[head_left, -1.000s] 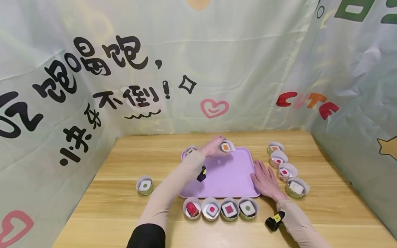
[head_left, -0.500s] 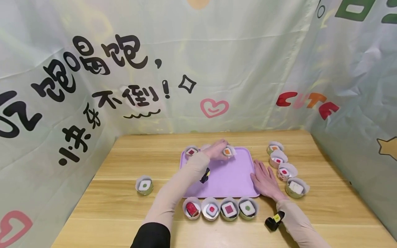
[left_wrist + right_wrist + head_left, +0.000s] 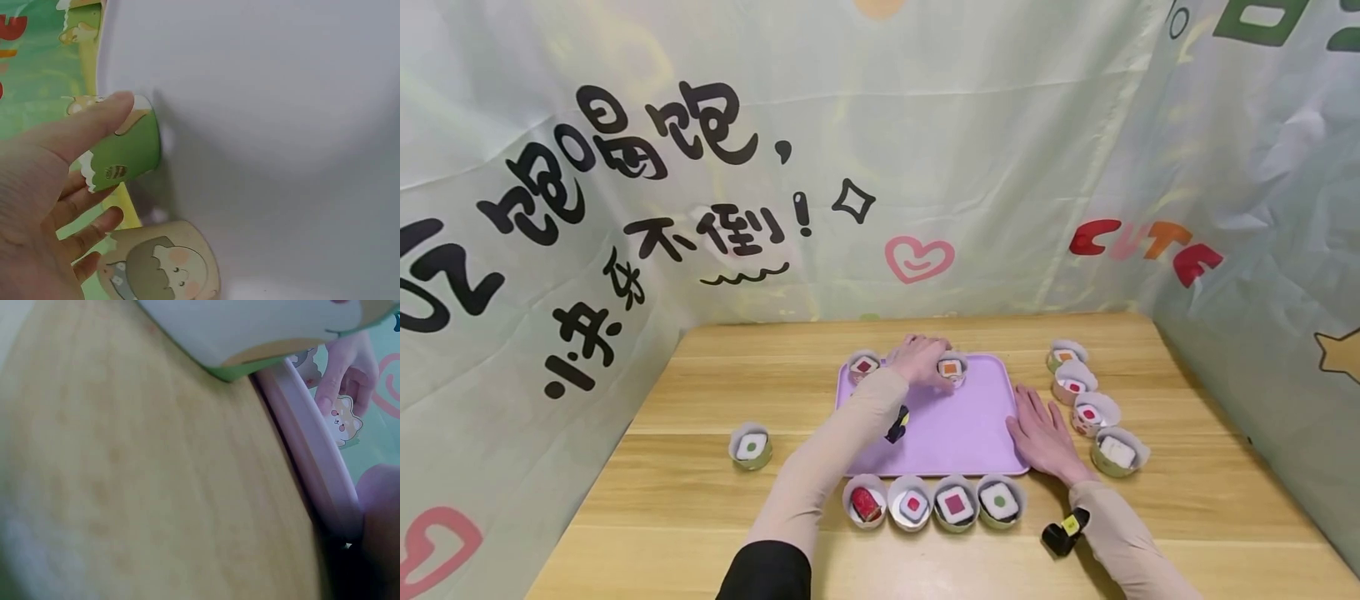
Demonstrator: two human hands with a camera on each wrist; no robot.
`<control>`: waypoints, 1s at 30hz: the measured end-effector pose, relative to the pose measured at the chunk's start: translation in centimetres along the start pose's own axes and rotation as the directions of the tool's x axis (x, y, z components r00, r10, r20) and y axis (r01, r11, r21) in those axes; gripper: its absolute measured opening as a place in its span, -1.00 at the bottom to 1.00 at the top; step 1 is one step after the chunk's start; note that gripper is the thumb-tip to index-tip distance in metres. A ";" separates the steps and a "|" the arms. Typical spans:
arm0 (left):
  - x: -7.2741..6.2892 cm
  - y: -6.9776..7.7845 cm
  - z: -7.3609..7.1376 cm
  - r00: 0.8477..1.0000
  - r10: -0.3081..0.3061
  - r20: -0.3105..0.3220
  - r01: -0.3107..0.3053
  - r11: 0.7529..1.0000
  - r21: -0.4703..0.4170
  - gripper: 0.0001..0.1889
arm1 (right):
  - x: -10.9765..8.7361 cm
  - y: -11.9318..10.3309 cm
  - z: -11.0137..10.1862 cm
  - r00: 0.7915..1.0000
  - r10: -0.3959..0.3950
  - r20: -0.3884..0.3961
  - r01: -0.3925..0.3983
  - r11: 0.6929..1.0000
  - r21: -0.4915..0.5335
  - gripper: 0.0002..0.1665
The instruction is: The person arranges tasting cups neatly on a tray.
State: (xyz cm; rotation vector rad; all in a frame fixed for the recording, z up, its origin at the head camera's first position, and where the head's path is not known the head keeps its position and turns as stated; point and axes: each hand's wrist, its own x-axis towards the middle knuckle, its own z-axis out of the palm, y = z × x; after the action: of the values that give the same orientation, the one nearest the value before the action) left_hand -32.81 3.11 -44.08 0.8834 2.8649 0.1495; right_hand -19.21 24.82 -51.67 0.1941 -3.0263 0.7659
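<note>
My left hand [image 3: 917,362] pinches a paper cup [image 3: 951,368] holding a sushi piece with an orange centre, over the back of the lilac tray [image 3: 958,429]. In the left wrist view, the thumb lies on one side of this green cup [image 3: 134,144] and the fingers reach round the other. Beside it stands a beige cup [image 3: 172,265] with a cartoon face. Another cup [image 3: 863,367], with a dark red-centred piece, sits at the tray's back left corner. My right hand [image 3: 1043,437] rests flat, fingers straight, at the tray's right edge; the right wrist view shows the tray's rim [image 3: 312,450].
Several filled cups [image 3: 955,504] line the table along the tray's front. More cups [image 3: 1088,414] form a slanting row on the right. A lone cup [image 3: 751,447] stands to the left. A printed cloth [image 3: 985,183] encloses the table's back and sides.
The left hand has moved slightly right and lowered the orange-centred cup toward the tray's back edge. The cup at the back left corner has come into fuller view. The right hand has stayed still.
</note>
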 end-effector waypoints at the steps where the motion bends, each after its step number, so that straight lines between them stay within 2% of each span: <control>1: 0.0 -0.1 0.0 1.000 -0.005 0.001 0.005 1.000 -0.011 -0.20 | 0.0 0.0 0.0 1.000 0.001 0.001 -0.001 1.000 0.000 -0.28; 12: -0.3 -0.2 0.0 1.000 -0.023 -0.016 0.023 0.999 -0.026 -0.32 | 0.0 -0.1 -0.1 1.000 0.002 0.000 -0.002 1.000 0.009 -0.28; 30: -0.3 -0.3 -0.1 0.997 -0.080 0.001 0.080 0.994 -0.076 -0.37 | -0.2 -0.1 -0.2 1.000 0.000 0.000 0.000 1.000 0.008 -0.28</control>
State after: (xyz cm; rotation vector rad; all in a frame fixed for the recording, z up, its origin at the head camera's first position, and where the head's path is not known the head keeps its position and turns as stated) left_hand -32.76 2.70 -43.94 0.7538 2.8695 0.2489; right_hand -19.05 24.83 -51.49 0.1946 -3.0239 0.7782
